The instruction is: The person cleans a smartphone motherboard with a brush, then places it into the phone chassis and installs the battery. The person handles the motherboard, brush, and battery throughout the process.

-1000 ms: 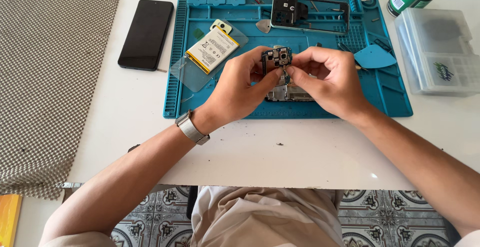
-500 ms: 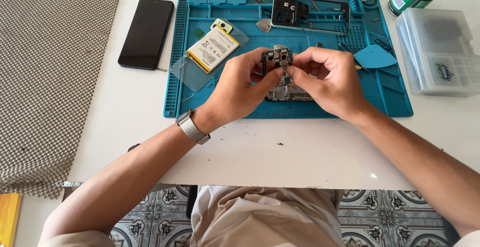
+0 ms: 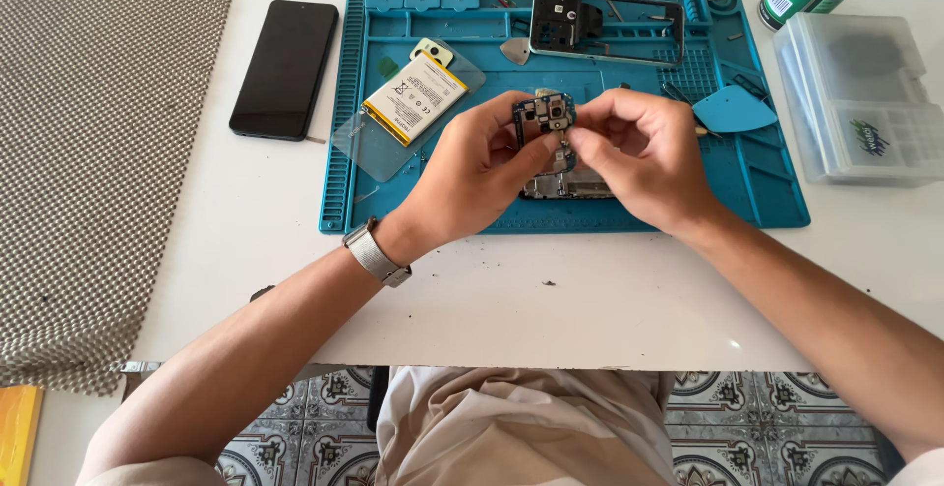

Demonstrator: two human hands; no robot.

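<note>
Two bare hands meet over a blue repair mat point(image 3: 346, 151) on a white worktop point(image 3: 551, 299), sharing a small phone circuit board point(image 3: 544, 115) held just above the mat's middle. The left hand point(image 3: 482, 173) is closed on the board, thumb and fingers pinching its lower left edge, while the right hand point(image 3: 639, 156) has its fingertips pinched together against the board's right side, at a small part there too tiny to make out. The board looks light, thin and stiff, and likely fragile, best held by its bare edges rather than across its components. Directly beneath it on the mat lies another dark board section point(image 3: 565, 186), partly hidden by the hands. To the left rest a yellow-and-white battery point(image 3: 415, 98) and a clear plastic sheet point(image 3: 369, 147); a phone frame point(image 3: 607, 28) sits at the mat's far edge, a blue pick point(image 3: 733, 109) to the right. Off the mat lie a black phone point(image 3: 285, 68) and a clear lidded box point(image 3: 860, 97).
</note>
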